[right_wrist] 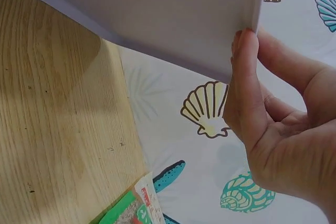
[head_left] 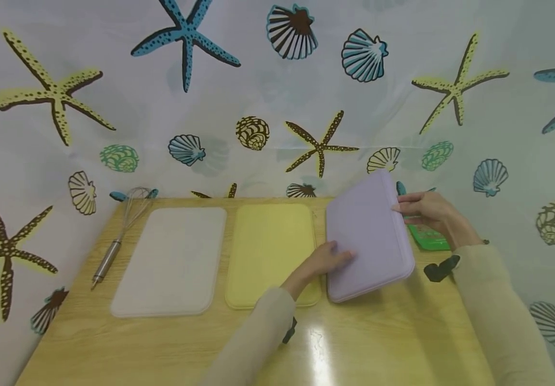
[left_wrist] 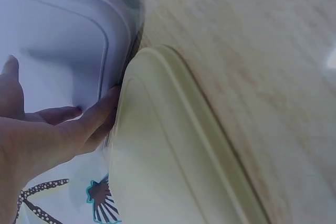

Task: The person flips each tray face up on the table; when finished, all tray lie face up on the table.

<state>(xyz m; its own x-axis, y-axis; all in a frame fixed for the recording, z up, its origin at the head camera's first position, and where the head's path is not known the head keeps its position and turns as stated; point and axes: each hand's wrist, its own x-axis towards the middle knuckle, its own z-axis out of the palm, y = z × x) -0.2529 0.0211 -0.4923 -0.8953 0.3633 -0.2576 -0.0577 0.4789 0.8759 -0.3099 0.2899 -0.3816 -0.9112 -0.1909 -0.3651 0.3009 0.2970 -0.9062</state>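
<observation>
A lavender plastic tray [head_left: 366, 241] is tilted up, its right side raised off the wooden table and its left edge low beside the yellow tray [head_left: 272, 252]. My right hand [head_left: 427, 212] pinches the raised right edge between thumb and fingers, with the underside showing in the right wrist view. At the lower left edge, my left hand [head_left: 323, 260] holds the tray, thumb over its face and fingers at the rim. In the left wrist view those fingers sit between the lavender rim and the yellow tray's corner.
A white tray [head_left: 171, 262] lies left of the yellow one, with a metal whisk [head_left: 113, 252] at the table's far left. A green packet [head_left: 429, 238] lies behind my right hand. A curtain [head_left: 258, 80] printed with shells and starfish hangs along the table's back edge.
</observation>
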